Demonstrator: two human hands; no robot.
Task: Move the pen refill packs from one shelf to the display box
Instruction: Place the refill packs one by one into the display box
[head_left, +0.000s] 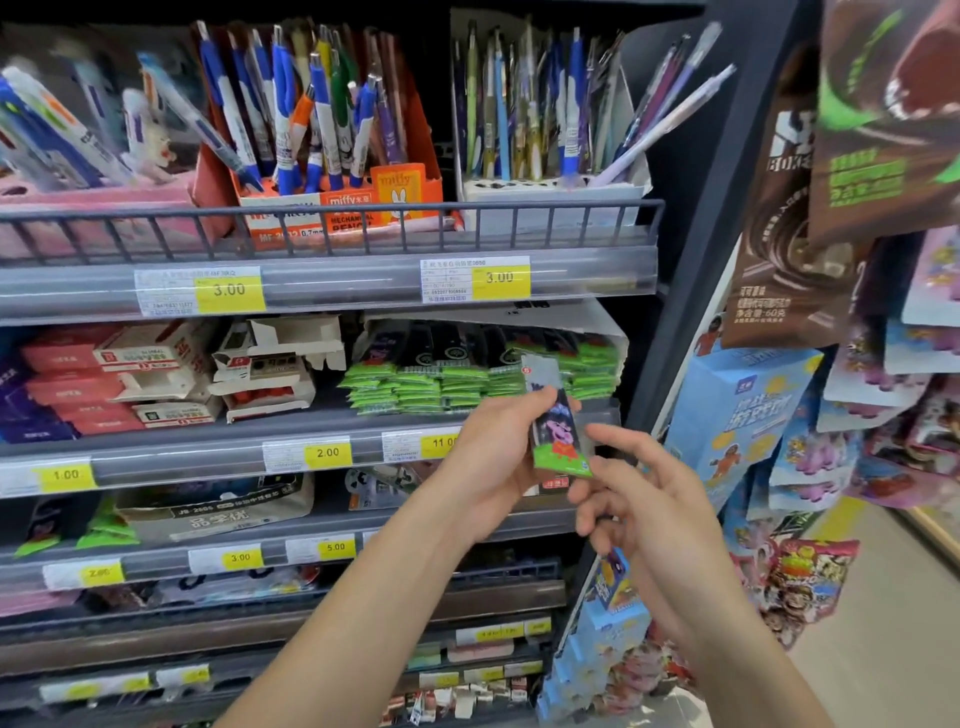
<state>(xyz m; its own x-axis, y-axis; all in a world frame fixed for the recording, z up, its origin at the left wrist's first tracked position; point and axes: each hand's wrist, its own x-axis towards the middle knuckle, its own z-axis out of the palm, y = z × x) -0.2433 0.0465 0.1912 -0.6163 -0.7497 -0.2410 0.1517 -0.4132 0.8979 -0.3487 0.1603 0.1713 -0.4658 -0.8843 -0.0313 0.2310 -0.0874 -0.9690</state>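
Note:
My left hand (493, 457) grips a slim pen refill pack (558, 415) with a pink cartoon pig and a green bottom edge, held upright in front of the second shelf. My right hand (634, 499) hovers just right of and below the pack, fingers apart, fingertips near its lower corner. Behind the pack stands a white cardboard display box (602, 325) on the second shelf, filled with several matching packs (441, 384) lying with green ends outward. More green-ended packs (104, 530) lie on the third shelf at the left.
The top shelf holds pen boxes (332, 130) behind a wire rail (332, 228). Red and white small cartons (156, 374) sit left of the display box. Snack bags and toy packs (810, 260) hang on the right side rack. Price labels line every shelf edge.

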